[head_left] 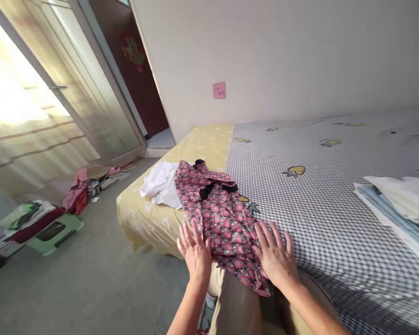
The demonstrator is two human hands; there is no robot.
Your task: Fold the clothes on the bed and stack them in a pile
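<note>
A pink floral garment (226,223) with black trim lies spread over the bed's edge, its lower end reaching over my lap. My left hand (195,251) rests flat on its left border, fingers spread. On the opposite border lies my right hand (277,256), palm down with the fingers apart, partly over the checked sheet. Both hands touch the cloth without gripping it. A crumpled white garment (162,184) sits beside the floral one, partly covered by it.
Yellow bedding (209,144) and a checked sheet (265,172) cover the bed. Folded clothes (398,204) lie at the right. On the floor at the left stand a green stool (64,230) and a pile of pink cloth (77,188). A door (87,79) is behind.
</note>
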